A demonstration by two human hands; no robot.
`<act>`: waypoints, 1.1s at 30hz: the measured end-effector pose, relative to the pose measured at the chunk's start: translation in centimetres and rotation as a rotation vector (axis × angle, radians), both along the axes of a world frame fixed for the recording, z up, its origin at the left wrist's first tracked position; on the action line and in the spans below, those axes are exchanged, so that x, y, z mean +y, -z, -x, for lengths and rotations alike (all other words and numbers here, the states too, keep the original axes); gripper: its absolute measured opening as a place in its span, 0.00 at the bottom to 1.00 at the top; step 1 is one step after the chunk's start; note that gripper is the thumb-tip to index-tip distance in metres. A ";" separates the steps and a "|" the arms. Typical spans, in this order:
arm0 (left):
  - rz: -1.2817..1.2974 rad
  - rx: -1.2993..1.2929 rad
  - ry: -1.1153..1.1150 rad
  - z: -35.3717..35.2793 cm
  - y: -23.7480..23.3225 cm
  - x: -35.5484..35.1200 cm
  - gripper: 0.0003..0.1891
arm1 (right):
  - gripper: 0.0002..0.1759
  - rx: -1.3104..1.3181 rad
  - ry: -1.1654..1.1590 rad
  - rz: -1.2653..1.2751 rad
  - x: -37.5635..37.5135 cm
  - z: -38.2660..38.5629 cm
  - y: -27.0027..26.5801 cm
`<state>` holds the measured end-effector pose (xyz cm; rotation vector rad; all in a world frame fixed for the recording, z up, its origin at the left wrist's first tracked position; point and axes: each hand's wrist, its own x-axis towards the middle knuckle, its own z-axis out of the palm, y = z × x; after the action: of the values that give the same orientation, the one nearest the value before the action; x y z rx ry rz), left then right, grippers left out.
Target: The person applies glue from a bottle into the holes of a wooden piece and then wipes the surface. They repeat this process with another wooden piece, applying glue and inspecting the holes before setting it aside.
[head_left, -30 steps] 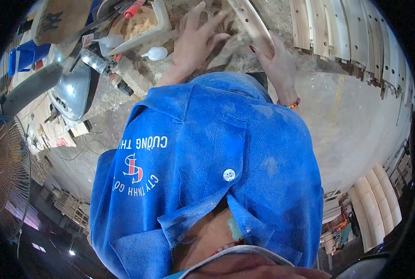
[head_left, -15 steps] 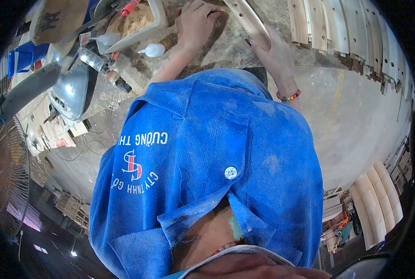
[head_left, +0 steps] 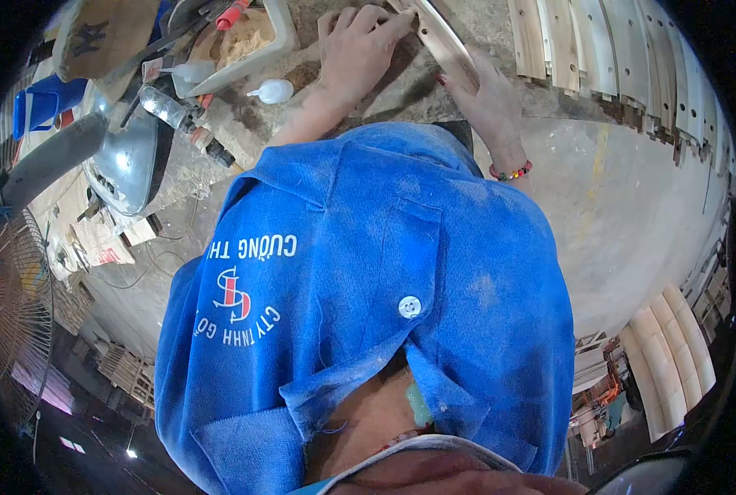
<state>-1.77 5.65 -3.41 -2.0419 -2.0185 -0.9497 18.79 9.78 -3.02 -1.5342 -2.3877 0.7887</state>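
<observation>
A pale wooden strip with small dark holes (head_left: 441, 41) slants across the top centre of the head view. Around its lower end is my right hand (head_left: 488, 99), thumb on the near side, a beaded bracelet at the wrist. My left hand (head_left: 358, 54) is beside the upper part of the strip, its fingers bent and the fingertips at the strip's edge. What those fingertips pinch, if anything, is too small to tell. Left of this hand a small white squeeze bottle (head_left: 274, 91) lies on the worktop (head_left: 393, 103).
Several similar holed wooden strips (head_left: 632, 58) stand in a row at the top right. At the upper left are a tray of sawdust-like material (head_left: 281, 37), a clear-bodied tool (head_left: 162, 106) and a blue container (head_left: 44, 106). A fan (head_left: 13, 305) stands at the far left.
My left hand has moved right from the worktop to the strip, its fingers now at the strip's edge. My right hand has stayed almost in place around the lower end.
</observation>
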 end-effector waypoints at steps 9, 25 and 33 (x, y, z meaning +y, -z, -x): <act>0.184 -0.028 0.008 -0.4 -0.9 -0.9 0.25 | 0.34 -0.005 -0.022 -0.008 0.0 0.0 0.0; 0.319 -0.187 -0.044 0.8 -2.2 -1.7 0.29 | 0.34 0.014 -0.030 -0.001 0.3 -0.2 0.0; 0.338 -0.052 0.037 0.4 -2.1 -1.2 0.30 | 0.33 -0.003 -0.028 0.037 0.5 -0.2 -0.2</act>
<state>-2.16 4.46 -1.36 -2.2433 -2.3112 -0.7130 19.00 10.28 -2.86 -1.5196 -2.4154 0.8412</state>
